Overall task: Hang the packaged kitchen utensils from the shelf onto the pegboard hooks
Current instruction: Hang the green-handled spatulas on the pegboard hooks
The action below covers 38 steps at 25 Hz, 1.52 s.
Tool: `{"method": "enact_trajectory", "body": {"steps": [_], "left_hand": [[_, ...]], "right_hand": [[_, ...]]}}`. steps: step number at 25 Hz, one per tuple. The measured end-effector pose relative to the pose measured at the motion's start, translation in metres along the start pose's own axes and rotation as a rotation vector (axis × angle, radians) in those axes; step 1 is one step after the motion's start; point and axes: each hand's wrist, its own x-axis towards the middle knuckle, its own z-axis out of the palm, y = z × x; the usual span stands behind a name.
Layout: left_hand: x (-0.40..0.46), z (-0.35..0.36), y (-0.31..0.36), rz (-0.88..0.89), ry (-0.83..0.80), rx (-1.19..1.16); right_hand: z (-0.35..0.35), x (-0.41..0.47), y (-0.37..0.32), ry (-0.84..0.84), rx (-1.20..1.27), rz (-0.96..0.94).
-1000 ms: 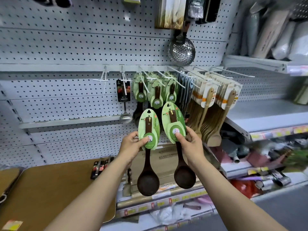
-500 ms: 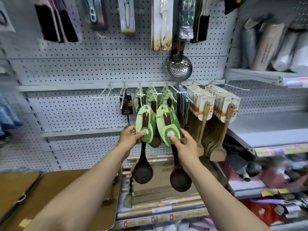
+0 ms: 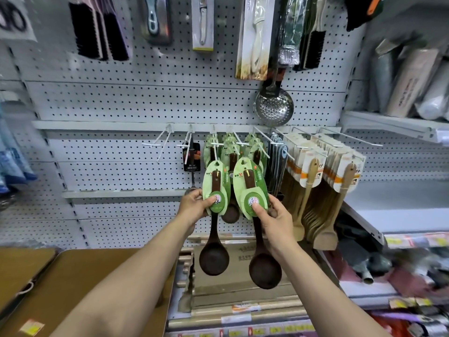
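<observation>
I hold two dark wooden ladles, each on a green leaf-shaped card, in front of the white pegboard [image 3: 126, 103]. My left hand [image 3: 194, 206] pinches the lower edge of the left ladle's card [image 3: 216, 186]; its bowl [image 3: 213, 260] hangs below. My right hand [image 3: 274, 217] grips the right ladle's card [image 3: 250, 188], thumb on the round label, bowl [image 3: 264, 271] hanging low. Both card tops sit just below the white hooks [image 3: 217, 144] that carry several matching green-carded ladles [image 3: 230, 147].
An empty double hook [image 3: 155, 144] and a hook with one black-carded ladle [image 3: 191, 156] stand to the left. Pale wooden spatulas [image 3: 313, 171] fill the hooks on the right. A steel skimmer [image 3: 273, 108] hangs above. A brown board [image 3: 80, 283] lies at lower left; a grey shelf [image 3: 401, 205] juts out right.
Both hands have lifted the two ladles up and closer to the hooks of green-carded ladles. The view has tilted upward, showing more of the upper pegboard.
</observation>
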Motion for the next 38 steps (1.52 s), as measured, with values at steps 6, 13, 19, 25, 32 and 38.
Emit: {"method": "enact_trajectory", "body": {"steps": [6, 13, 19, 25, 32, 38], "left_hand": [[0.03, -0.007, -0.004, 0.012, -0.002, 0.006], [0.08, -0.008, 0.002, 0.02, -0.013, 0.007], [0.124, -0.013, 0.007, 0.065, -0.001, 0.042], [0.156, -0.015, 0.006, 0.073, -0.015, 0.059], [0.162, -0.007, -0.001, -0.019, -0.07, 0.023], [0.132, -0.015, 0.02, -0.015, 0.101, 0.185]], "right_hand": [[0.016, 0.013, 0.001, -0.01, 0.018, -0.024], [0.029, 0.039, 0.008, -0.02, 0.03, -0.004], [0.034, 0.06, 0.012, 0.001, 0.015, 0.027], [0.037, 0.07, 0.016, -0.005, 0.022, 0.047], [0.037, 0.067, 0.02, -0.008, 0.049, 0.048], [0.036, 0.051, 0.024, -0.018, 0.078, 0.057]]}}
